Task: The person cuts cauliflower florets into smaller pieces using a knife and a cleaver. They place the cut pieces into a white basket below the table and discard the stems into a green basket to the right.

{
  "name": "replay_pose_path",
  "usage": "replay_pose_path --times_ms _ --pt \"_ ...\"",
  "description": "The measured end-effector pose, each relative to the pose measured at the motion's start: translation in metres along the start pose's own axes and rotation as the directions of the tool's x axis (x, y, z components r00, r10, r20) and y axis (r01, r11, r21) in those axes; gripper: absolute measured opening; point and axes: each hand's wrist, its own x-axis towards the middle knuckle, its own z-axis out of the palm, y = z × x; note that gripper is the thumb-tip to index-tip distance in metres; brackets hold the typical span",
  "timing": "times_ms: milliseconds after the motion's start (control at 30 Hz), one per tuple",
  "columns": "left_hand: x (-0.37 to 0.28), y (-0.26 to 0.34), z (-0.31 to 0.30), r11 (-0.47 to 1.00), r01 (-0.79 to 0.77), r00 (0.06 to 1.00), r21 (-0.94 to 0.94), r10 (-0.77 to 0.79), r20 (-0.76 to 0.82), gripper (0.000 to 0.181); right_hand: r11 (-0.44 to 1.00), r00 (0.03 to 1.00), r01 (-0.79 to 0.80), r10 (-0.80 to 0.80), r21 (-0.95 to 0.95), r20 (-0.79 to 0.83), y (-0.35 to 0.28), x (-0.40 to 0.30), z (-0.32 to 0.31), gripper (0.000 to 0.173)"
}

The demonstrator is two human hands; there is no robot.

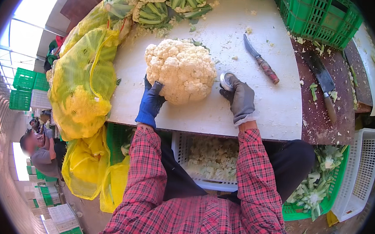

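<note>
A large cauliflower head (181,71) rests on the white board (206,121), curd side up. My left hand (152,100), in a blue glove with dark fingers, grips its near left side; some fingers are hidden beneath it. In a grey glove, my right hand (241,96) holds a round metal ring-shaped tool (227,81) just right of the cauliflower, apart from it. Beyond that hand lies a curved knife (260,58) with a wrapped handle. Several leafy cauliflowers (152,13) sit at the board's far left.
Yellow mesh bags (82,83) of cauliflower line the left edge. A cleaver (323,82) and green crate (321,22) stand right. Below the table are a white crate of florets (202,183) and a green crate of trimmings (335,199). A person (44,152) sits far left.
</note>
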Motion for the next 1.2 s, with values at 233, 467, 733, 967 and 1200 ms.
replay_pose_path --times_ms 233,467,733,967,1200 --pt "0.005 -0.002 -0.001 0.998 0.061 0.998 -0.016 -0.061 -0.012 0.071 0.909 0.985 0.064 -0.122 -0.412 -0.118 0.026 -0.002 0.001 0.036" --pt "0.011 -0.002 -0.022 0.992 0.120 0.993 -0.032 -0.120 -0.011 0.069 0.997 0.995 0.076 -0.074 0.025 -0.069 -0.012 -0.017 0.015 0.039" --pt "0.010 0.097 0.054 0.916 -0.073 0.983 0.395 0.134 -0.128 0.072 0.958 0.941 0.278 -0.256 -0.071 0.223 0.003 -0.023 0.048 0.031" --pt "0.035 0.086 0.093 0.631 -0.171 0.985 0.757 0.115 0.127 0.064 0.833 0.897 0.234 0.014 -0.501 0.442 -0.020 -0.083 0.052 0.021" --pt "0.042 0.076 0.086 0.814 -0.137 0.988 0.564 0.073 0.136 0.055 0.229 0.849 0.204 -0.525 -0.952 0.055 -0.174 0.027 -0.075 0.038"
